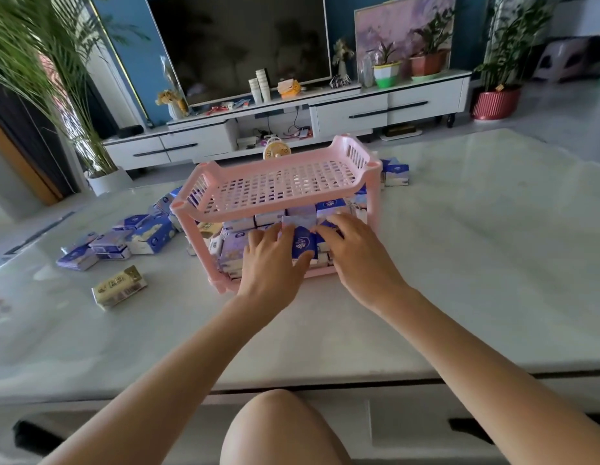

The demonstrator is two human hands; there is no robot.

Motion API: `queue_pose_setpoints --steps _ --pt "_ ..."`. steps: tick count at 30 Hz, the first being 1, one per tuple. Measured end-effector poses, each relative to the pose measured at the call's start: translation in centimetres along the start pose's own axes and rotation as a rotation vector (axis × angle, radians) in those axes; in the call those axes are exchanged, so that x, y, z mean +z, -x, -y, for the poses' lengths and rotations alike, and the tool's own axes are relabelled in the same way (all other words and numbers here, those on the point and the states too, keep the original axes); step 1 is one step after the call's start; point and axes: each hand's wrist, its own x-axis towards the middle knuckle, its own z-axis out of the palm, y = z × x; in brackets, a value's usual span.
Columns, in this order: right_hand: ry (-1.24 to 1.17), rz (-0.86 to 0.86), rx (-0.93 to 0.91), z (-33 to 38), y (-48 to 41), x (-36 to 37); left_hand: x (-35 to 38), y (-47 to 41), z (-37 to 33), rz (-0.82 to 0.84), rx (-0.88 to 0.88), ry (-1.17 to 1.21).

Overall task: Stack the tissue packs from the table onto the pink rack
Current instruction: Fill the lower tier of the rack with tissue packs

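Observation:
The pink rack [278,186] stands mid-table with two tiers; its top shelf is bare, its lower shelf is packed with blue and purple tissue packs. My left hand [271,263] and my right hand [355,250] reach into the lower tier from the front. Between them stands a blue tissue pack [303,244]; the left thumb and fingers curl round it, and the right hand's fingers lie fairly straight against the packs beside it. Several loose tissue packs [124,239] lie on the table left of the rack, a yellow pack [119,287] nearer me.
Two more packs [396,174] sit behind the rack's right post. The white marble table [476,263] stretches right and toward me. A small fan [276,150] stands behind the rack. A TV stand, plants and a TV fill the background. My knee [278,427] is below the table edge.

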Motion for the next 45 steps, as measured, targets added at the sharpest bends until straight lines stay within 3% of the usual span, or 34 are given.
queue_pose_setpoints --steps 6,12,17,23,27,30,37,40,45 --pt "0.016 -0.065 -0.012 -0.1 0.4 -0.2 0.2 -0.4 0.9 0.074 0.216 -0.269" --pt "0.081 -0.225 -0.025 -0.1 0.3 0.1 0.8 -0.7 1.6 -0.156 0.368 -0.222" --pt "0.106 -0.302 0.023 0.0 0.8 0.9 0.7 -1.8 1.1 -0.270 0.402 -0.184" --pt "0.152 -0.310 0.057 0.3 1.5 1.4 2.4 -4.4 0.7 -0.237 0.373 -0.319" --pt "0.201 -0.373 0.045 0.4 1.5 1.4 2.8 -6.0 0.0 -0.169 0.251 -0.355" --pt "0.204 -0.346 0.071 0.3 1.5 1.3 3.1 -7.4 0.0 -0.088 0.202 -0.327" --pt "0.161 -0.254 0.097 0.3 1.3 1.3 3.4 -7.6 1.8 -0.017 0.348 -0.288" --pt "0.198 -0.243 0.089 0.3 1.0 1.3 3.7 -7.0 2.7 0.046 0.310 -0.313" --pt "0.265 -0.086 0.146 0.8 0.5 1.6 3.2 -6.5 2.6 0.106 0.239 -0.258"
